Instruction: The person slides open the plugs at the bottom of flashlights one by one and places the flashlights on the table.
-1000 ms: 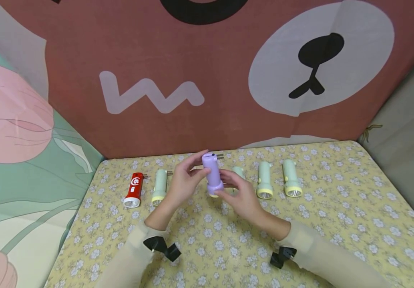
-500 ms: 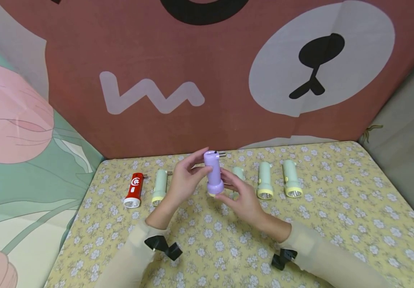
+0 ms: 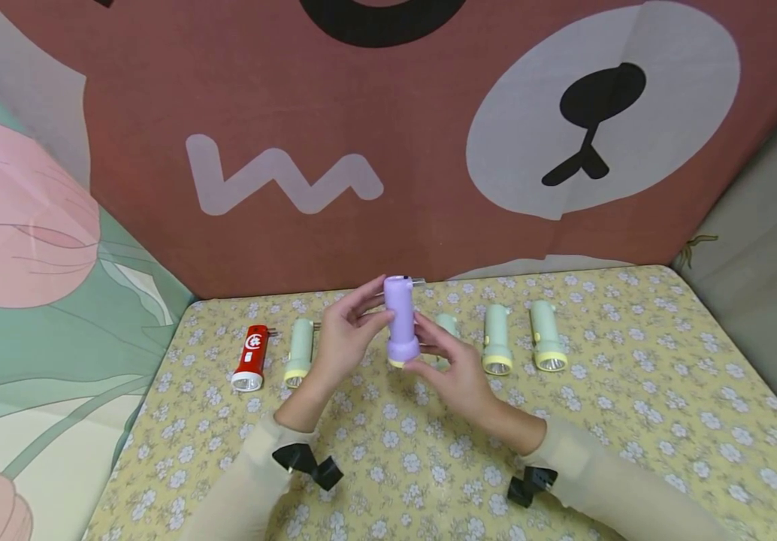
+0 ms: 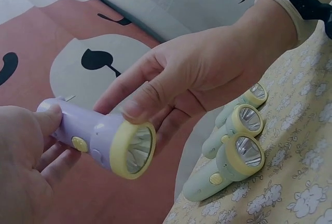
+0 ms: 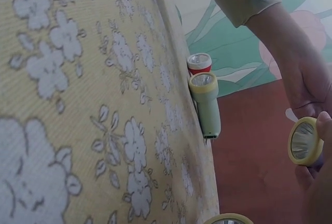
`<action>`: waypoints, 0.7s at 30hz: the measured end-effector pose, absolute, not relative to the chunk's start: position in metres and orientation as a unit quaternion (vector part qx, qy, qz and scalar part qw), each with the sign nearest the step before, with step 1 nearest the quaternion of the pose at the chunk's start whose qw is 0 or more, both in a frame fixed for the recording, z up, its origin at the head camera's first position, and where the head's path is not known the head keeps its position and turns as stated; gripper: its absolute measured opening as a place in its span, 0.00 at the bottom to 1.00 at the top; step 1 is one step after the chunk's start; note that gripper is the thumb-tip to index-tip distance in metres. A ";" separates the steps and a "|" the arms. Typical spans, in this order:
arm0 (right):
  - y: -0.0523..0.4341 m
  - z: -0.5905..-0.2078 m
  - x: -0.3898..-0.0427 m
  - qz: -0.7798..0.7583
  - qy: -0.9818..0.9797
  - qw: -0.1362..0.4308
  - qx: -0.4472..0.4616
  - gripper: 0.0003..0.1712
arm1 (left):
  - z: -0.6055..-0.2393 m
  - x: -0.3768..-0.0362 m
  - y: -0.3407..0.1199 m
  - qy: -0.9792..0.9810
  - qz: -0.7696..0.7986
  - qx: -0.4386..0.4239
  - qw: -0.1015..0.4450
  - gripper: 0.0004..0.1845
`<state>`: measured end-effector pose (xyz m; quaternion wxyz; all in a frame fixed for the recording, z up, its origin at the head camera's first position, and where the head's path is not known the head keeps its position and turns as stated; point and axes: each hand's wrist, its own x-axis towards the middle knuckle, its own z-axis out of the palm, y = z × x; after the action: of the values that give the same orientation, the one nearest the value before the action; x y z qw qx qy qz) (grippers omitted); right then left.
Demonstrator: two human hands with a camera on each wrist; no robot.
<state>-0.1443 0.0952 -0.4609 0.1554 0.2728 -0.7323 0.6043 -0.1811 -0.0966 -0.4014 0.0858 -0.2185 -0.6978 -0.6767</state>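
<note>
- The purple flashlight [image 3: 402, 319] is held above the tabletop [image 3: 632, 391], near the middle of the row of flashlights, with its yellow-rimmed lens end pointing down toward the person and its plug prongs at the far top end.
- The left hand [image 3: 344, 342] grips the flashlight's body, thumb and fingers curled round it; the right hand [image 3: 452, 368] pinches the lens end, its thumb [image 4: 137, 107] lying on the yellow rim.
- Judged from this, the purple flashlight is in the middle of being handled: lifted, not set down, and its lamp looks unlit.
- Left of the purple flashlight lie a red flashlight [image 3: 250, 358] and a green flashlight [image 3: 299, 351].
- Right of it lie three more green flashlights [image 3: 544, 334], the nearest partly hidden behind the right hand; all rest untouched on the flowered cloth.
</note>
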 end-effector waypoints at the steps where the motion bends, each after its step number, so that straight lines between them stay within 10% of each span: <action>1: 0.095 -0.460 -0.144 0.609 -0.730 0.150 0.271 0.43 | -0.402 -0.181 -0.097 -0.698 -0.677 -0.218 0.088 0.27; 21: 0.082 -0.441 -0.146 0.680 -0.694 0.063 0.225 0.35 | -0.412 -0.183 -0.097 -0.696 -0.687 -0.173 0.121 0.22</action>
<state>-0.1457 0.0824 -0.4413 0.0635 0.2252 -0.6945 0.6804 -0.1829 -0.0967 -0.4116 0.1207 -0.1726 -0.6958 -0.6867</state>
